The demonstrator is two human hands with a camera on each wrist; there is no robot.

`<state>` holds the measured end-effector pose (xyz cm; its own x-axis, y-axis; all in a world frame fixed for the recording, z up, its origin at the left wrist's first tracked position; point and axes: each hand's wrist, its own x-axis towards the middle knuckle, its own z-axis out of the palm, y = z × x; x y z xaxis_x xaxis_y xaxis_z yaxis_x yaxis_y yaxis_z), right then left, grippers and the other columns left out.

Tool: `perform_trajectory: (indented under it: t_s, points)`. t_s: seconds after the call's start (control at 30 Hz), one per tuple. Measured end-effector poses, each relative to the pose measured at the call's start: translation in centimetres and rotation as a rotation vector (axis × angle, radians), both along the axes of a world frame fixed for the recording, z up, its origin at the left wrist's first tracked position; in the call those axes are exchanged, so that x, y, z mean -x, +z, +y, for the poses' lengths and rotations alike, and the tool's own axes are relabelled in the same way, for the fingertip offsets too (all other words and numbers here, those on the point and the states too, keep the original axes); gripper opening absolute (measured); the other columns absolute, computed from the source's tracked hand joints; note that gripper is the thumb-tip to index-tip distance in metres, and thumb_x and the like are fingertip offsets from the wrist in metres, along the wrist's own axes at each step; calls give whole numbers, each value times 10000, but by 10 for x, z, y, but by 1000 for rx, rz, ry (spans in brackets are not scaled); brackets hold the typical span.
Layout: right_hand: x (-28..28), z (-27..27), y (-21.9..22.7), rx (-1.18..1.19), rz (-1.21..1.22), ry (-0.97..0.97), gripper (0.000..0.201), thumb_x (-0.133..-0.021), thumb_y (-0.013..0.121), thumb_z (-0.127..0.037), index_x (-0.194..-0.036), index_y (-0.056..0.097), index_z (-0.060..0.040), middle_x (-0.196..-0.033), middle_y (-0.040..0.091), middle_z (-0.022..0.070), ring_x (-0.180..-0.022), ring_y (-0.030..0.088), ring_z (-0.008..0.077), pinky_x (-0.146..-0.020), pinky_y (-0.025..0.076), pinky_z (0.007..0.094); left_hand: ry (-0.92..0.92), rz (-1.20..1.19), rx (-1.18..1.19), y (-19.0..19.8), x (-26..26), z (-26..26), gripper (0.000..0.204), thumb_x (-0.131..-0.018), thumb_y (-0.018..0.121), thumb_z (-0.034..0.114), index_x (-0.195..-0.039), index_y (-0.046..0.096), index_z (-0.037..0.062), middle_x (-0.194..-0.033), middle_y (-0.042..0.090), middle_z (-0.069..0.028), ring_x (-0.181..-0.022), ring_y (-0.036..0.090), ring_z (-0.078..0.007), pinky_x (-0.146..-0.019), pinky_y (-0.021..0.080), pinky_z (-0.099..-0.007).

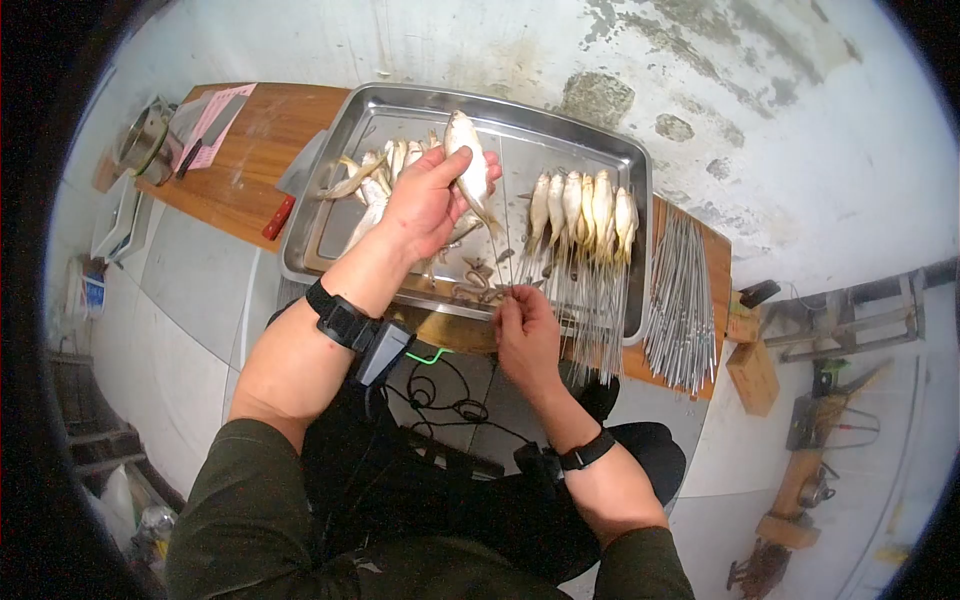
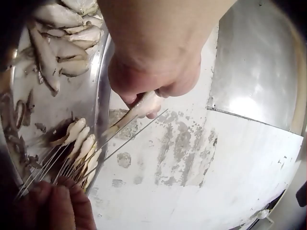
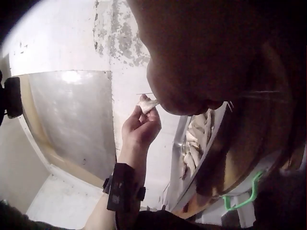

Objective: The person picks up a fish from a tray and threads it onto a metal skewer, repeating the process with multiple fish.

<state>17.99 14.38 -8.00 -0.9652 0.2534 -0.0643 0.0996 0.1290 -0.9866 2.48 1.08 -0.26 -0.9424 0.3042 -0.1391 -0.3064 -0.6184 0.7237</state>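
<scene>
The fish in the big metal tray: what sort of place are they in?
Probably a food-preparation room: there's a metal tray of fish, a bundle of skewers beside it, and a knife lying on pink paper.

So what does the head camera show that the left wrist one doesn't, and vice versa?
Only the head view: a red knife handle and a pink sheet.
Only the left wrist view: a large shiny grey panel.
Both: the left hand gripping a fish, the right hand, the metal tray and the row of skewered fish.
</scene>
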Motion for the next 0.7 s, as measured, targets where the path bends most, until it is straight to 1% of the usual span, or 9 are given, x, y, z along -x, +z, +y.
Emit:
perform_trajectory:
  t_s: [0.07,0.2,0.27,0.4,0.43,0.5,0.57,0.63,0.7]
  points:
    - [1,0,0,16,-3,5,132,-945,486,-101,-1028,494,2,-721,536,16,-563,463,63,-491,381,205,-15,2,8,3,-3,2,251,-968,473,148,-1153,463,-22,-1103,611,-155,-983,630,-221,-841,531,-336]
    - [2,0,4,15,-5,18,125,-947,485,-105,-1025,494,-8,-725,533,10,-569,460,60,-489,378,203,-35,26,-1,3,9,-7,228,-973,464,170,-1097,506,-17,-1098,621,-147,-990,629,-210,-853,526,-326]
    - [1,0,4,6,-7,17,123,-948,485,-107,-1023,494,-10,-727,535,10,-570,461,60,-490,378,203,6,78,74,8,10,-11,236,-975,461,195,-1056,535,-14,-1088,632,-141,-991,629,-199,-854,522,-317]
    - [0,0,5,10,-19,7,122,-950,483,-112,-1022,493,-14,-733,536,7,-571,460,60,-494,376,199,30,73,79,8,10,-11,252,-973,464,203,-1082,532,-14,-1090,633,-141,-994,629,-201,-846,523,-319]
    - [0,0,7,10,-19,7,122,-950,483,-112,-1022,493,-14,-733,536,7,-571,460,60,-494,376,199,53,62,117,11,7,-10,255,-974,463,200,-1092,527,-16,-1095,630,-144,-994,629,-206,-849,522,-323]
    - [0,0,12,-48,-72,-17,186,-920,501,-144,-1018,547,8,-750,625,96,-698,603,174,-677,478,309,77,51,154,10,6,-7,258,-974,461,197,-1103,522,-18,-1099,628,-147,-995,628,-210,-851,521,-328]
    - [1,0,12,-52,-65,-12,184,-921,502,-144,-1015,547,7,-748,625,93,-697,602,170,-675,478,307,71,35,3,2,8,-5,256,-974,460,190,-1112,512,-19,-1102,624,-155,-991,629,-217,-857,519,-332]
    - [2,0,10,-57,-58,-8,181,-922,503,-144,-1012,547,7,-747,624,90,-696,600,166,-673,477,306,64,17,-7,2,9,-6,257,-974,459,186,-1120,501,-21,-1106,619,-163,-989,629,-224,-862,518,-336]
    - [2,0,9,-6,-60,0,175,-923,507,-144,-1002,548,7,-743,623,86,-695,599,161,-668,477,302,56,1,-16,5,8,-6,258,-974,458,182,-1127,490,-24,-1110,615,-172,-987,629,-230,-866,516,-341]
